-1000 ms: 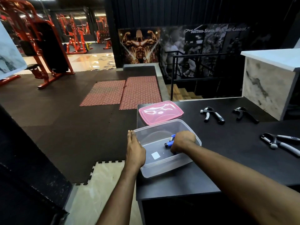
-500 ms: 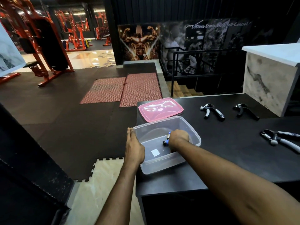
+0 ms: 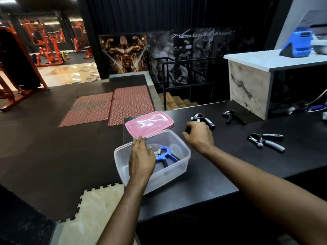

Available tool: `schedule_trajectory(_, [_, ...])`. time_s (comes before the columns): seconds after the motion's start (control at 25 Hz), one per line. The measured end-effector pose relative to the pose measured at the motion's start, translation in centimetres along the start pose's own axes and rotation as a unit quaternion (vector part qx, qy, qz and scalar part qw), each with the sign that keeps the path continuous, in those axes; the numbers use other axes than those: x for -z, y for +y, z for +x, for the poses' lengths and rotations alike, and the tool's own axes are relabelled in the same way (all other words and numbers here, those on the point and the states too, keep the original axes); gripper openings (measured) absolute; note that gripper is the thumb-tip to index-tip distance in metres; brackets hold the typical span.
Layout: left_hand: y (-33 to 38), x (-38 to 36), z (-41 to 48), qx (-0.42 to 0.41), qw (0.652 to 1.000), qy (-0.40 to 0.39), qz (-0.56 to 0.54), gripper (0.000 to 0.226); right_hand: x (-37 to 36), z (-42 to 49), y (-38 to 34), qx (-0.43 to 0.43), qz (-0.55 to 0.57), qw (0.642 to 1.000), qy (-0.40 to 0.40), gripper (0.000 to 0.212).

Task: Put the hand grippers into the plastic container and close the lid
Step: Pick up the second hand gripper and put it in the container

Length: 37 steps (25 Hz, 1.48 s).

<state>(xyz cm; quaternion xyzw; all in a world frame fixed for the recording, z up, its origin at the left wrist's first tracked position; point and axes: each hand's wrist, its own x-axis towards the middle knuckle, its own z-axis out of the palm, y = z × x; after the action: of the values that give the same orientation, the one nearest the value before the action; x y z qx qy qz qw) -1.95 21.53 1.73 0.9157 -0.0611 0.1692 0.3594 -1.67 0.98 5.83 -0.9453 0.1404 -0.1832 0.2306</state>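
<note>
While both my hands hang over the black surface (image 3: 221, 174), this is my readout.
Container: clear plastic container (image 3: 180, 161), rectangular with rounded corners, open, near the surface's left edge.
Inside: one blue hand gripper (image 3: 165, 154), coil spring at its top, black-padded handles splayed, lying on the container floor.
Lid: translucent pink lid (image 3: 150, 123), flat on the surface just behind the container.
Left hand (image 3: 140, 158): fingers together and flat, empty, over the container's left half.
Right hand (image 3: 198, 135): loosely curled, holding nothing, just short of the nearest black gripper (image 3: 206, 120).
Others: second black gripper (image 3: 233, 117) farther right; grey-handled gripper (image 3: 267, 141) nearer me, well apart.
</note>
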Motion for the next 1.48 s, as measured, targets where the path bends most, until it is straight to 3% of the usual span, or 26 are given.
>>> schedule_trajectory(0.2, [6.6,-5.7,-0.6,-0.085,0.995,-0.042,-0.033,0.033,2.6,1.1,7.3,-0.072,-0.002,0.997,-0.012,0.008])
schedule_trajectory(0.44, [13.2,-14.0,-1.0,-0.159,0.984,-0.069,-0.032,0.028,3.6,4.0,17.0,-0.094,0.001,0.994,-0.064,0.010])
schedule_trajectory(0.76, [16.4,-26.3,2.2,-0.070,0.990,-0.122,0.033,0.039,3.7,12.4,28.2,-0.108,0.019,0.990,-0.092,0.020])
schedule_trajectory(0.92, [15.1,-30.4,2.6,-0.012,0.987,-0.137,0.084,0.050,1.6,17.2,31.8,-0.124,0.014,0.989,-0.074,0.042])
schedule_trajectory(1.2, [14.1,-32.8,2.3,-0.007,0.979,-0.119,0.164,0.053,-2.9,22.5,33.5,-0.159,-0.029,0.986,-0.045,0.086])
schedule_trajectory(1.48, [14.0,-33.3,2.3,0.005,0.980,-0.102,0.170,0.053,-4.5,26.3,33.5,-0.218,-0.092,0.970,-0.050,0.111])
